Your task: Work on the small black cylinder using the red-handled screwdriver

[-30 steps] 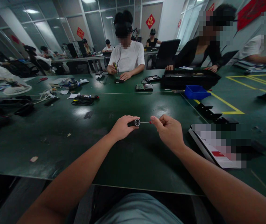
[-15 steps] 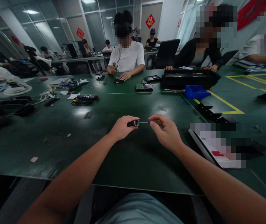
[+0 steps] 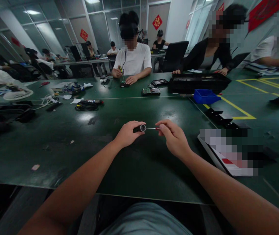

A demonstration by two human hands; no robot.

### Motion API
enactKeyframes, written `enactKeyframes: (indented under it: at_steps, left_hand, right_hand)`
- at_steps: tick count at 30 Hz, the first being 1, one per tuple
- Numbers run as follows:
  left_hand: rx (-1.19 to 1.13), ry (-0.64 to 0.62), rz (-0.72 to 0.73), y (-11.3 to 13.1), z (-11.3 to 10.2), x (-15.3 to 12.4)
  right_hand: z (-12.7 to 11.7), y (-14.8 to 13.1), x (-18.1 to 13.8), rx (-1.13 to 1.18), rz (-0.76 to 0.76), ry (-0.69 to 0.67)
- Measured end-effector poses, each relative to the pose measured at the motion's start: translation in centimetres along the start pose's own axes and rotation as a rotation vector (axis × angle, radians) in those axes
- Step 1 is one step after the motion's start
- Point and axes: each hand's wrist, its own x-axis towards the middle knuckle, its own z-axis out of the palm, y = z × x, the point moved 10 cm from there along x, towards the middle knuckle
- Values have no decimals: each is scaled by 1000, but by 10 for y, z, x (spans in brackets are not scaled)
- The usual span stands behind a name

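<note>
Above the green table, my left hand is closed around a short black cylindrical part with a round, silvery end facing me. Its exact kind I cannot make out. My right hand pinches a screwdriver with a thin metal shaft and a red collar, its handle mostly hidden by the fingers. The shaft lies level and points left, its tip at the right side of the round end. Whether the tip sits in a screw is too small to see.
A pixelated white booklet lies right of my right arm. Farther off are black blocks, a blue bin, a long black casing, a circuit board and a coiled cable with a tool. Co-workers sit across the green table.
My right thumb and fingers have shifted slightly on the screwdriver, the thumb now higher and farther right. My left hand and the black part have stayed almost still.
</note>
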Motion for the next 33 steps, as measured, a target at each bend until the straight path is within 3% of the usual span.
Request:
enactKeyframes:
  at_steps: [3,8,14,18,23,33]
  left_hand:
    - [1,-13,-1,0,1,0]
    - [5,-10,-10,0,1,0]
    - [-82,67,29,4,-7,0]
    - [-40,56,80,6,-10,3]
    - [29,29,37,-1,-7,5]
    - [31,36,39,5,-7,4]
  right_hand:
    - [-1,0,-1,25,10,18]
    - [-10,18,0,229,105,177]
    - [-6,40,2,486,188,250]
    - [1,56,3,688,322,263]
    - [-10,58,3,541,282,320]
    - [-15,24,2,226,116,253]
